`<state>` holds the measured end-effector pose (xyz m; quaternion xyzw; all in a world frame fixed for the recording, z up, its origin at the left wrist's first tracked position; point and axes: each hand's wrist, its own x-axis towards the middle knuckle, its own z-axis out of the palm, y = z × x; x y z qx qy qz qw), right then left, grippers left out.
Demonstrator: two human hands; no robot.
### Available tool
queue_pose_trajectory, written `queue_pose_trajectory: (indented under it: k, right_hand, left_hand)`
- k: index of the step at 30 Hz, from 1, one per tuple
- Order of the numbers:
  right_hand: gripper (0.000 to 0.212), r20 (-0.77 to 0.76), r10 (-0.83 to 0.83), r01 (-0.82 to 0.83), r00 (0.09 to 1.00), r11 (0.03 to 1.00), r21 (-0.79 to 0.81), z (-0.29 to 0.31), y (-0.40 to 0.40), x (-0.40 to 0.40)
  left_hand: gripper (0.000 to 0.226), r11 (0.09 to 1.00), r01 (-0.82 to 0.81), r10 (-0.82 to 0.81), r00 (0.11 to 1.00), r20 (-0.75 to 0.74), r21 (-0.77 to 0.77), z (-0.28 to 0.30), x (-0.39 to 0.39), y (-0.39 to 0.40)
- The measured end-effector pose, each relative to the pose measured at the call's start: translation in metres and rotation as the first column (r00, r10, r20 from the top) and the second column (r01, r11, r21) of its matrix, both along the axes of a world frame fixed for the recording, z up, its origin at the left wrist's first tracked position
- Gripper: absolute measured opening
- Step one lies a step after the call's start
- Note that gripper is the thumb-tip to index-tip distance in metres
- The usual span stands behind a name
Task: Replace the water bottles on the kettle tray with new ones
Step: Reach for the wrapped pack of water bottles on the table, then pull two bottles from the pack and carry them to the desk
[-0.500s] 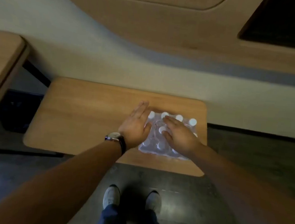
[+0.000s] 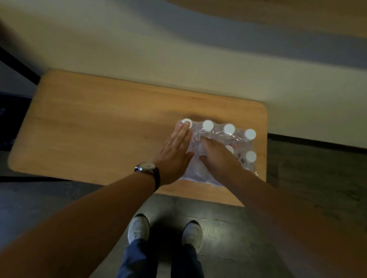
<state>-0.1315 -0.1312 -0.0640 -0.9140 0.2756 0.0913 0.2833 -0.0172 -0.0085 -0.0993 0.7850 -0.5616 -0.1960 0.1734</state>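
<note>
Bottles (image 2: 219, 151), white-capped and shrink-wrapped as one pack, sit on the right half of the desk (image 2: 103, 132). My left hand (image 2: 174, 153) lies flat against the pack's left side, fingers straight and together. My right hand (image 2: 217, 158) rests on top, fingers curled into the wrap; whether they pinch it cannot be determined.

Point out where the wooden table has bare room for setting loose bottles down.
The table is bare across its whole left half, from the left hand to its left edge. A narrow strip runs behind the shrink-wrapped bottle pack. The right side is crowded: the pack nearly reaches that edge, under the right hand.
</note>
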Motion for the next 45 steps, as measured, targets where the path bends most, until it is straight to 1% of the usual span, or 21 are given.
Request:
queue_pose_trajectory:
  k: [2, 4, 9, 12, 15, 17, 19, 20, 21, 23, 26, 28, 29, 31, 33, 34, 36, 39, 42, 44, 45]
  right_hand:
    - [0.033, -0.015, -0.040, 0.040, 0.999, 0.999, -0.009, -0.003, -0.001, 0.004]
    - [0.028, -0.009, -0.059, 0.059, 0.998, 0.998, 0.001, -0.002, -0.001, 0.004]
    - [0.036, 0.174, -0.048, 0.036, 0.984, 0.997, 0.071, 0.027, -0.001, -0.013]
    - [0.032, 0.228, -0.008, -0.010, 0.974, 0.997, 0.079, 0.057, -0.009, -0.028]
    - [0.029, 0.369, -0.005, -0.007, 0.929, 0.999, 0.031, 0.098, -0.018, -0.043]
    - [0.030, 0.474, -0.065, 0.068, 0.878, 0.998, 0.010, 0.127, -0.025, -0.045]
    - [0.030, 0.551, -0.130, 0.125, 0.825, 0.991, 0.047, 0.151, -0.033, -0.036]
    - [0.029, 0.569, -0.170, 0.147, 0.804, 0.985, 0.086, 0.159, -0.038, -0.029]
    - [0.029, 0.571, -0.219, 0.170, 0.791, 0.976, 0.138, 0.164, -0.042, -0.021]
    - [0.030, 0.532, -0.306, 0.216, 0.790, 0.950, 0.225, 0.167, -0.048, -0.007]
    - [0.039, 0.456, -0.408, 0.238, 0.791, 0.891, 0.386, 0.153, -0.050, 0.007]
    - [0.046, 0.345, -0.490, 0.300, 0.801, 0.826, 0.478, 0.128, -0.050, 0.008]
    - [0.047, 0.266, -0.493, 0.346, 0.828, 0.823, 0.450, 0.110, -0.049, 0.003]
    - [0.040, 0.051, -0.374, 0.350, 0.926, 0.902, 0.254, 0.069, -0.045, -0.012]
    - [0.042, -0.193, -0.194, 0.220, 0.962, 0.968, 0.124, 0.034, -0.040, -0.028]
    - [0.048, -0.254, -0.146, 0.179, 0.956, 0.978, 0.112, 0.023, -0.038, -0.032]
    - [0.051, -0.275, -0.139, 0.181, 0.951, 0.974, 0.134, 0.011, -0.041, -0.030]
    - [0.036, -0.260, -0.172, 0.207, 0.950, 0.972, 0.113, 0.002, -0.044, -0.018]
    - [0.030, -0.219, -0.094, 0.098, 0.971, 0.995, 0.008, 0.013, -0.037, -0.019]
    - [0.027, -0.193, 0.075, -0.091, 0.978, 0.993, -0.075, 0.037, -0.034, -0.020]
    - [0.028, -0.146, 0.116, -0.129, 0.983, 0.988, -0.085, 0.052, -0.035, -0.018]
  left_hand:
    - [0.064, 1.000, -0.006, 0.006, 1.000, -0.005, 0.020, -0.001, 0.000, 0.000]
    - [0.065, 1.000, -0.009, 0.010, 1.000, -0.020, 0.028, -0.001, 0.000, 0.000]
    - [0.066, 1.000, 0.001, 0.000, 0.999, -0.052, 0.029, 0.008, 0.002, 0.001]
    - [0.066, 0.998, -0.026, 0.034, 0.990, -0.136, 0.054, 0.015, 0.005, 0.002]
    - [0.061, 0.993, -0.027, 0.058, 0.958, -0.279, 0.113, 0.031, 0.008, -0.002]
    - [0.054, 0.980, -0.150, 0.191, 0.877, -0.441, 0.127, 0.055, 0.006, -0.007]
    - [0.047, 0.943, -0.305, 0.319, 0.701, -0.638, 0.137, 0.087, 0.000, -0.013]
    - [0.050, 0.930, -0.352, 0.315, 0.620, -0.719, 0.105, 0.098, -0.004, -0.018]
    - [0.056, 0.921, -0.380, 0.302, 0.570, -0.764, 0.081, 0.104, -0.009, -0.023]
    - [0.066, 0.921, -0.385, 0.275, 0.540, -0.795, 0.058, 0.114, -0.021, -0.031]
    - [0.075, 0.872, -0.482, 0.398, 0.592, -0.701, 0.087, 0.119, -0.032, -0.034]
    - [0.070, 0.816, -0.561, 0.469, 0.502, -0.727, 0.139, 0.115, -0.034, -0.028]
    - [0.066, 0.799, -0.577, 0.480, 0.442, -0.758, 0.170, 0.112, -0.034, -0.023]
    - [0.058, 0.774, -0.596, 0.492, 0.354, -0.795, 0.213, 0.105, -0.033, -0.015]
    - [0.050, 0.748, -0.618, 0.516, 0.311, -0.798, 0.242, 0.104, -0.031, -0.007]
    - [0.046, 0.734, -0.634, 0.526, 0.302, -0.795, 0.244, 0.105, -0.027, -0.003]
    - [0.044, 0.704, -0.671, 0.538, 0.292, -0.790, 0.232, 0.107, -0.020, 0.006]
    - [0.049, 0.667, -0.713, 0.546, 0.270, -0.793, 0.216, 0.113, -0.009, 0.026]
    - [0.055, 0.600, -0.777, 0.574, 0.253, -0.778, 0.190, 0.123, 0.000, 0.052]
    - [0.054, 0.548, -0.818, 0.594, 0.234, -0.770, 0.174, 0.134, 0.004, 0.072]
    - [0.049, 0.522, -0.836, 0.597, 0.217, -0.773, 0.168, 0.139, 0.007, 0.084]
